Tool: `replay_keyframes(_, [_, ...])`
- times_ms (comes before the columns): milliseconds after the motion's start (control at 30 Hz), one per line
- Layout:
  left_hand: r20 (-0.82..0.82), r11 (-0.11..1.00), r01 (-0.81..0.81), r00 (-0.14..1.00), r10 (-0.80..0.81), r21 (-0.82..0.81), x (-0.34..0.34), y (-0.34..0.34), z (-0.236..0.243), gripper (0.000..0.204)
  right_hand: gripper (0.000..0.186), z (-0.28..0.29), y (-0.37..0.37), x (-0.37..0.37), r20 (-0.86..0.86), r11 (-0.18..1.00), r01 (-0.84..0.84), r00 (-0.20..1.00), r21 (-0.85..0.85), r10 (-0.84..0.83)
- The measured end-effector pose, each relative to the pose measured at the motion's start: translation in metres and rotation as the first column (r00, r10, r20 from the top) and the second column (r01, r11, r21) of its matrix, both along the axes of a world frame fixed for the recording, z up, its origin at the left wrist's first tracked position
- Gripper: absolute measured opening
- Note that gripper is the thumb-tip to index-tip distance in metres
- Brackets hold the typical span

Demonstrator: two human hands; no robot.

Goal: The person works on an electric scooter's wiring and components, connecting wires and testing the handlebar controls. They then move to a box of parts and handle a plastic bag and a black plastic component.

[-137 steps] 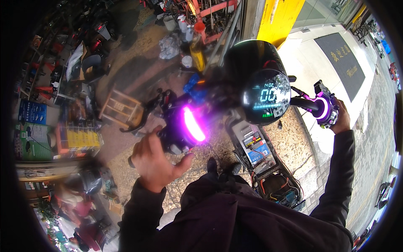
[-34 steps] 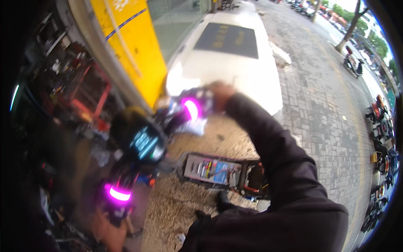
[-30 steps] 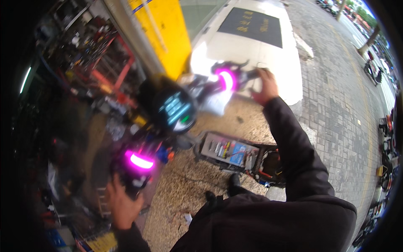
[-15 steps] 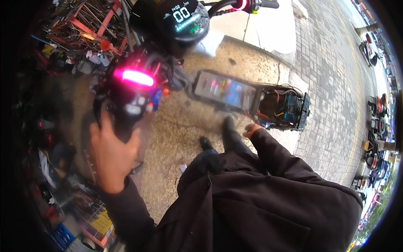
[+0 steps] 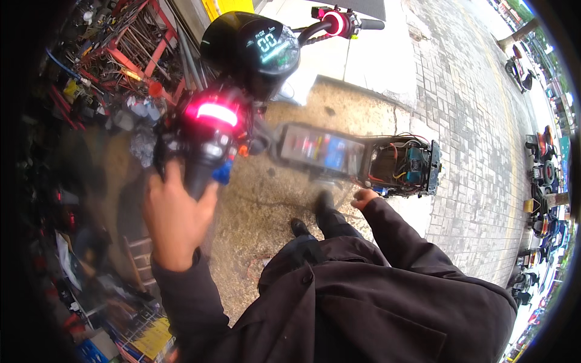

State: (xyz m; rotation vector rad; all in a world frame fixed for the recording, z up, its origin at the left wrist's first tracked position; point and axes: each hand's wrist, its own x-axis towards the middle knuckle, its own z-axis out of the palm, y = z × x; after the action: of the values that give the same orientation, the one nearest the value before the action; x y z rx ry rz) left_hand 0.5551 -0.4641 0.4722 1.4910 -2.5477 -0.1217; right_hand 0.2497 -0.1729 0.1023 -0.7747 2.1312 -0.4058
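Scooter [image 5: 367, 158] runs from upper left to right of centre, wires [image 5: 399, 158] bare in rear bay. Left hand [image 5: 180, 219], left of centre: spread about left grip [image 5: 196, 179], thumb and fingers on either side; whether closed on it, cannot tell. Right hand [image 5: 364, 198], by rear bay's lower left corner: holding or not, cannot tell. Right grip [image 5: 371, 24], top centre: unheld. Step, seemingly: steadying handlebar one-handed. Next move calls for steady bar, right fingers clear of wires.
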Motion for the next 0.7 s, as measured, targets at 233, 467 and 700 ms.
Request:
replay_keyframes(233, [0.004, 0.999, -0.049, 0.999, 0.049, 0.013, -0.002, 0.003, -0.001, 0.055, 0.038, 0.040, -0.197, -0.038, -0.111, 0.944, -0.099, 0.992, -0.313, 0.067])
replay_keyframes(467, [0.027, 0.998, -0.058, 0.998, 0.057, 0.030, -0.010, 0.001, 0.000, 0.052, 0.032, 0.095, -0.315, -0.052, -0.015, 0.808, 0.051, 0.997, -0.587, -0.073])
replay_keyframes(700, [0.069, 0.998, -0.065, 0.996, 0.064, 0.013, -0.015, -0.003, -0.003, 0.049, 0.029, 0.086, -0.332, -0.066, 0.066, 0.807, 0.070, 0.997, -0.586, -0.039])
